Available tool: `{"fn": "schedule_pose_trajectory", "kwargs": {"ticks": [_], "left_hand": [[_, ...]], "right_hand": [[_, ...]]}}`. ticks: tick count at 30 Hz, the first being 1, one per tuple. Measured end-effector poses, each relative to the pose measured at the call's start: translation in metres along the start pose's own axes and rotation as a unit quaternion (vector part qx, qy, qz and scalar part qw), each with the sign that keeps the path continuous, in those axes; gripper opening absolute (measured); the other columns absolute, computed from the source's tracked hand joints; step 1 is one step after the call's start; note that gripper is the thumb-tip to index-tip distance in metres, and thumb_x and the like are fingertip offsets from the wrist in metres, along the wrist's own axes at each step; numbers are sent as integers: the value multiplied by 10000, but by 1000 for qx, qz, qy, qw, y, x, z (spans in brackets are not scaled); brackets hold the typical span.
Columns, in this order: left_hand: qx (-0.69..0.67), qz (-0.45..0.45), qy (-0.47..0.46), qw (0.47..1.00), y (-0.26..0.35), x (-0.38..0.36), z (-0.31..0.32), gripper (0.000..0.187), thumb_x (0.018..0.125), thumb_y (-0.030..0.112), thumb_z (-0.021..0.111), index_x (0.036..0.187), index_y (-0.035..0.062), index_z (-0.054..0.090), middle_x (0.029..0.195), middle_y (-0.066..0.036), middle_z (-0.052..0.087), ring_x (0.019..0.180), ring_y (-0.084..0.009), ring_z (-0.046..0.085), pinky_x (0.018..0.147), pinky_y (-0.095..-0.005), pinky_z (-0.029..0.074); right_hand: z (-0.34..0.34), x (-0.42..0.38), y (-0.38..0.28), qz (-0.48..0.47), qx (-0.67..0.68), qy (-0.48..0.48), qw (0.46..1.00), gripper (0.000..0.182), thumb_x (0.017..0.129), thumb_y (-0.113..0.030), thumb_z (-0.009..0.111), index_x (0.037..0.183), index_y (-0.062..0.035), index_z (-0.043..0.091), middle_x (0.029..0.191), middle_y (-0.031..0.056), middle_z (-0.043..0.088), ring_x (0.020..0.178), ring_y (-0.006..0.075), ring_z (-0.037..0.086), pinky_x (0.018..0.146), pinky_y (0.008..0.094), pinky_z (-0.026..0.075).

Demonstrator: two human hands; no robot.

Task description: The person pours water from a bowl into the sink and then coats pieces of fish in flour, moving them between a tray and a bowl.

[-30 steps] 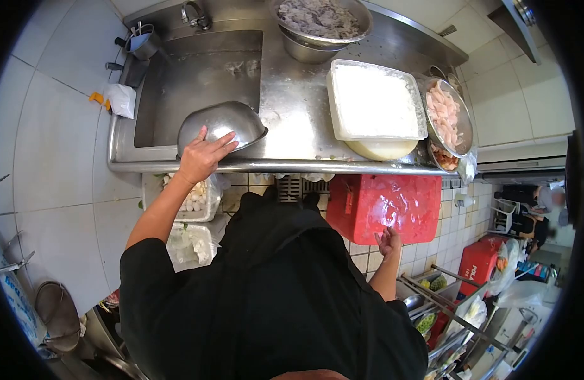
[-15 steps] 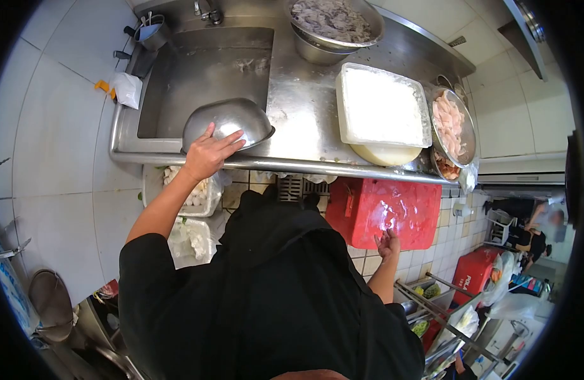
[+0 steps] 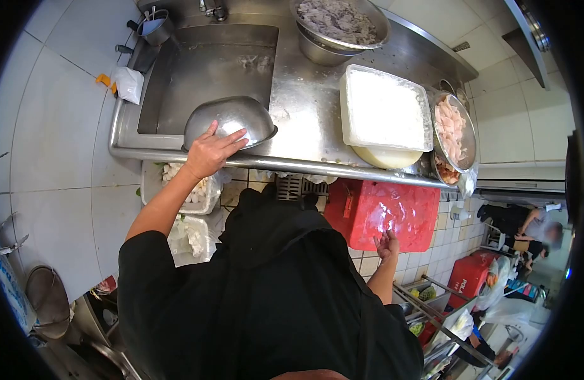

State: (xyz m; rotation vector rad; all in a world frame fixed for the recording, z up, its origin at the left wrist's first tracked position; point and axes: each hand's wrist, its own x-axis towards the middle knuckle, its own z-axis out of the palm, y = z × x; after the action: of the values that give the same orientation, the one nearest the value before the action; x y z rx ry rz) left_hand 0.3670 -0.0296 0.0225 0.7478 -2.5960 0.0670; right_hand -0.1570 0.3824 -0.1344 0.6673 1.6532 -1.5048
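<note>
A steel bowl (image 3: pixel 232 117) is tilted, its rounded outside facing up, at the front edge of the sink (image 3: pixel 209 63). My left hand (image 3: pixel 213 150) rests on that bowl with its fingers spread; the thumb side and the bowl's inside are hidden. My right hand (image 3: pixel 387 246) hangs over the front of a red box lid (image 3: pixel 393 212), fingers apart and partly curled, with nothing visible in it. Whether it touches the lid I cannot tell. On the counter (image 3: pixel 304 120) a white rectangular tub (image 3: pixel 387 107) sits on top of a pale round item (image 3: pixel 387 157).
A large bowl of greyish food (image 3: pixel 336 22) stands at the back of the counter. Bowls of pale meat (image 3: pixel 450 126) are at its right end. White crates (image 3: pixel 208 196) lie below the sink. A metal rack (image 3: pixel 431 310) and people (image 3: pixel 526 228) are at the right.
The view has shifted slightly. Both hands and the steel bowl keep nearly the same places. In the right background, people have changed position.
</note>
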Motion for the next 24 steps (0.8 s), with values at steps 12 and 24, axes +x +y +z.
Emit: {"fn": "schedule_pose_trajectory", "kwargs": {"ticks": [12,24], "left_hand": [[-3,-6,14,1000,-1,0,3,338,744,89,585,1045,198,693,1191,53,633,668,-129,638,970,-465,471],[-16,-11,4,1000,-6,5,0,373,722,54,587,1049,202,691,1185,58,636,669,-128,642,971,-463,472]], "right_hand": [[5,12,0,2,-12,-18,1000,215,928,-189,532,1123,-99,547,793,15,591,506,105,507,819,482,535],[13,7,0,5,-7,-30,1000,121,930,-194,527,1018,-121,567,725,-11,606,471,106,505,762,466,551]]}}
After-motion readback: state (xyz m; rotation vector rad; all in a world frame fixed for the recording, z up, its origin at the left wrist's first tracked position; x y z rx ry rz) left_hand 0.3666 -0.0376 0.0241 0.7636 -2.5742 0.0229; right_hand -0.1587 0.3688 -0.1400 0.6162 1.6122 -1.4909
